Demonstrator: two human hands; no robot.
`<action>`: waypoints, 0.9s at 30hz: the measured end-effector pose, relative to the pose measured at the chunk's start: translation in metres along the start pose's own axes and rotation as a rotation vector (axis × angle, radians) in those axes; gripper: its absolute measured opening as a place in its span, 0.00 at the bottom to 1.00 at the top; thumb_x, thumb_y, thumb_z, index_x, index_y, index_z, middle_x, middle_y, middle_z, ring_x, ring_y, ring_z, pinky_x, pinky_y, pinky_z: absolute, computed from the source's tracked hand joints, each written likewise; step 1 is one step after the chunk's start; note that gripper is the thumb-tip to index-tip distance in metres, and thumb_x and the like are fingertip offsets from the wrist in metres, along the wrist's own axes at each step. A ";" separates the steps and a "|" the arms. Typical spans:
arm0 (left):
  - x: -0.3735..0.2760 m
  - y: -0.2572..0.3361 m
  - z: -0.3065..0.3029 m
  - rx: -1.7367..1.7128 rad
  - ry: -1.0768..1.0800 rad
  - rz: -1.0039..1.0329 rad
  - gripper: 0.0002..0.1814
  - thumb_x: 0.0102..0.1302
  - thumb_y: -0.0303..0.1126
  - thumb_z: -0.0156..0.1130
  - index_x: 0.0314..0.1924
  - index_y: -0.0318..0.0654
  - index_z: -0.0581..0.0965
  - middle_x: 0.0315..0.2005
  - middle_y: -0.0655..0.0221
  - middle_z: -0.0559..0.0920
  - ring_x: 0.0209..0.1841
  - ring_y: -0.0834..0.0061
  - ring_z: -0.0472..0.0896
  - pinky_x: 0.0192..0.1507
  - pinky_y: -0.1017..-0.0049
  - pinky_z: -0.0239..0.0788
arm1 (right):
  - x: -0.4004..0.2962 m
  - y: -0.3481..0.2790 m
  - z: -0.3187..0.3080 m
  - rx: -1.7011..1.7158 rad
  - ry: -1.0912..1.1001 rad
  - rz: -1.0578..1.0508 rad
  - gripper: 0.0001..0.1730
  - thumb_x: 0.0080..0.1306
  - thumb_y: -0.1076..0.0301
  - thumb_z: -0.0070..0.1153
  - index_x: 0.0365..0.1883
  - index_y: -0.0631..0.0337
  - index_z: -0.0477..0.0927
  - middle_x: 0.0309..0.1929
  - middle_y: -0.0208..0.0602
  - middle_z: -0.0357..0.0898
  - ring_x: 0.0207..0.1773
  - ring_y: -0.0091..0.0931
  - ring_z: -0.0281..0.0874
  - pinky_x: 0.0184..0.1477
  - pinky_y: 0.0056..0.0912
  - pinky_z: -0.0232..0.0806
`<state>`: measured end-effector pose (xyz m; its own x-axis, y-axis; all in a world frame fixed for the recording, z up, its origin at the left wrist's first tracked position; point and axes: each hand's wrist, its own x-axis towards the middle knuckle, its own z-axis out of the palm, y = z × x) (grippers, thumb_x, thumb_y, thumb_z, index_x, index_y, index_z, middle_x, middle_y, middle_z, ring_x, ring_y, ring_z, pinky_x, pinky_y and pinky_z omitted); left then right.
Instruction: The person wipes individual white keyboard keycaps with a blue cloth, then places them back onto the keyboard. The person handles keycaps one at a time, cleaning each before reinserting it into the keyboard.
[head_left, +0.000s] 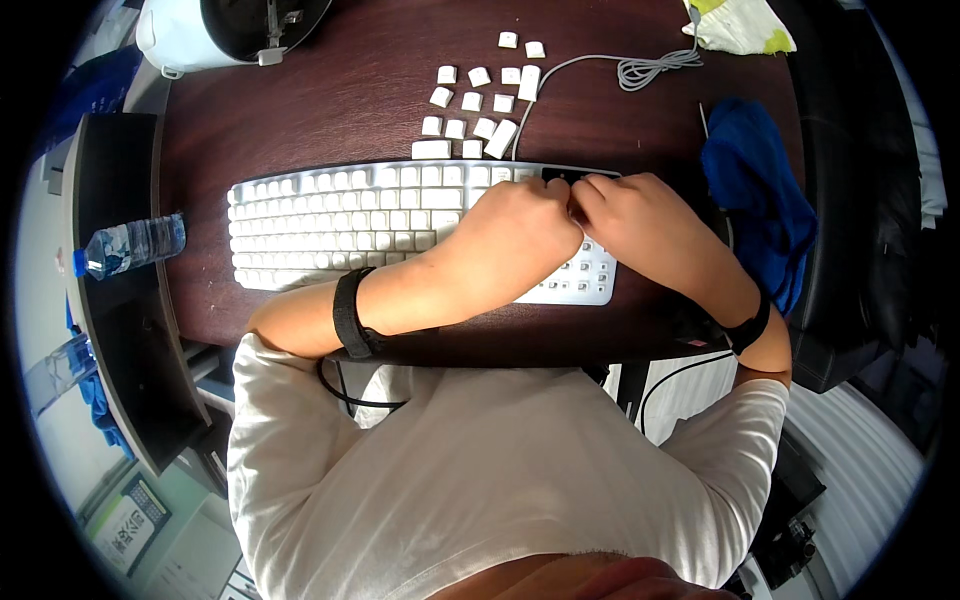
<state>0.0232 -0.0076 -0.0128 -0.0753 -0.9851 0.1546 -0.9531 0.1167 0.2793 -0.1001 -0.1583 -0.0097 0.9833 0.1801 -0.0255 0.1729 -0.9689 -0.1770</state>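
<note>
A white mechanical keyboard (345, 221) lies across the dark wooden desk, its number pad at the right showing bare switches where keycaps are off. My left hand (534, 217) and my right hand (615, 206) meet over the pad's upper part, fingers bent and close together near the black strip at the top edge. What the fingertips touch or hold is hidden beneath the hands. Behind the keyboard lie several loose white keycaps (472, 101), among them a wide one (431, 150) near the keyboard's back edge and a tall one (529, 83) farther off.
A grey cable (652, 73) is coiled behind the keyboard. At the right lies a blue cloth (757, 180), with a white-and-green cloth (742, 28) at the back. A water bottle (131, 246) lies at the left edge, and a white rounded container (187, 37) stands at the back left.
</note>
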 end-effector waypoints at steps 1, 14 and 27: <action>0.000 0.002 -0.002 0.014 -0.023 0.001 0.05 0.46 0.19 0.61 0.27 0.28 0.78 0.30 0.59 0.77 0.32 0.64 0.81 0.31 0.71 0.78 | -0.001 -0.001 0.000 0.020 0.008 0.015 0.08 0.57 0.72 0.60 0.35 0.62 0.75 0.30 0.39 0.79 0.31 0.32 0.82 0.33 0.31 0.75; -0.006 -0.019 -0.005 -0.244 0.010 -0.136 0.06 0.60 0.26 0.63 0.37 0.34 0.80 0.27 0.61 0.79 0.29 0.58 0.81 0.32 0.63 0.73 | -0.003 0.000 -0.001 0.181 0.172 0.058 0.09 0.62 0.68 0.60 0.32 0.62 0.73 0.28 0.40 0.76 0.28 0.37 0.80 0.30 0.36 0.73; -0.002 -0.020 0.002 -0.302 0.037 -0.136 0.04 0.60 0.26 0.64 0.31 0.33 0.80 0.27 0.60 0.79 0.30 0.58 0.81 0.33 0.64 0.73 | 0.006 -0.010 -0.010 -0.053 -0.055 0.048 0.08 0.59 0.72 0.58 0.36 0.63 0.75 0.31 0.39 0.80 0.32 0.30 0.84 0.34 0.29 0.77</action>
<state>0.0419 -0.0079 -0.0207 0.0626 -0.9897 0.1290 -0.8232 0.0219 0.5673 -0.0949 -0.1492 0.0014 0.9862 0.1409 -0.0872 0.1299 -0.9840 -0.1217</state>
